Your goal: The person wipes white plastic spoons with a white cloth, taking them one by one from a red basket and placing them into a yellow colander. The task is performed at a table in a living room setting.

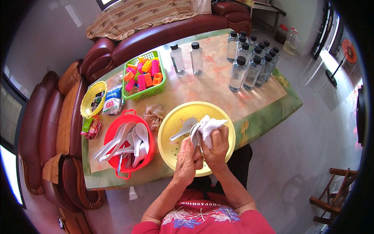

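Observation:
My left hand (187,163) is closed round a white soup spoon (195,133), held over a yellow basin with holes in its bottom (168,152). A bunched white cloth (211,125) is gripped in my right hand (216,151) and pressed against that spoon's bowl. Inside the basin, left of my hands, another white soup spoon (187,127) lies on the bottom. To the left stands a red basin (150,155) holding several white spoons (128,141), their handles pointing various ways. A crumpled brown cloth (154,116) lies between the two basins.
A green basket (150,93) of colourful building blocks (144,74) stands at the table's far left, near a small yellow basket (86,110) and plastic packets (113,100). Several black-capped clear bottles (237,75) stand far right, two more (197,59) at far centre. A wooden chair (335,193) is at right.

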`<state>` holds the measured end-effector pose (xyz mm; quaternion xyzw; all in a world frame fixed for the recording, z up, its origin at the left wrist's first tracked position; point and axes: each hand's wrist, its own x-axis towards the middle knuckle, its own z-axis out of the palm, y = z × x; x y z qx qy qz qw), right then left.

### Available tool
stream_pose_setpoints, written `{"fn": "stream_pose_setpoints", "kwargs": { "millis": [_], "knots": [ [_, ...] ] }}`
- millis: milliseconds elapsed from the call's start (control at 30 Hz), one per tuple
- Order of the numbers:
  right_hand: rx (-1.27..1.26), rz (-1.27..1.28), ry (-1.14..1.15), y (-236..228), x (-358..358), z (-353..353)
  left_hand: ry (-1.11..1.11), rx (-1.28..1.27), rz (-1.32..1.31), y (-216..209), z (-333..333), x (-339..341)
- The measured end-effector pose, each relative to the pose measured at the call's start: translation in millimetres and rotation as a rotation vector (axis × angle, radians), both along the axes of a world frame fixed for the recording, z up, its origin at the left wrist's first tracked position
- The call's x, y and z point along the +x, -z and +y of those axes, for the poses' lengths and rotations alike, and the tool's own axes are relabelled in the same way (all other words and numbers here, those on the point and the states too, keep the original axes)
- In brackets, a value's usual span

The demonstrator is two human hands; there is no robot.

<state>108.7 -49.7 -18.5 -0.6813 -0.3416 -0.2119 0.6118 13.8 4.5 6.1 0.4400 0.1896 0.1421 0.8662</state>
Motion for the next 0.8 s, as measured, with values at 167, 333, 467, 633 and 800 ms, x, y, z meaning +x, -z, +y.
{"fn": "stream_pose_setpoints", "kwargs": {
  "millis": [167, 333, 467, 633, 800],
  "knots": [
    [-0.347, -0.105, -0.27, -14, 2, -16, -0.069, 0.087, 0.106, 1, 6, 1],
    [-0.347, -0.138, -0.569, -18, 2, -27, -0.053, -0.075, 0.131, 8, 9, -2],
    [-0.329, -0.186, -0.107, -14, 4, -12, 0.083, -0.179, 0.122, 17, 6, -6],
    [-0.141, -0.168, 0.101, -21, 8, 0, 0.081, -0.208, 0.093, 1, 0, -3],
    [-0.344, -0.272, 0.029, -25, -1, 1, 0.129, -0.232, -0.005, 17, 14, -8]
  ]
}}
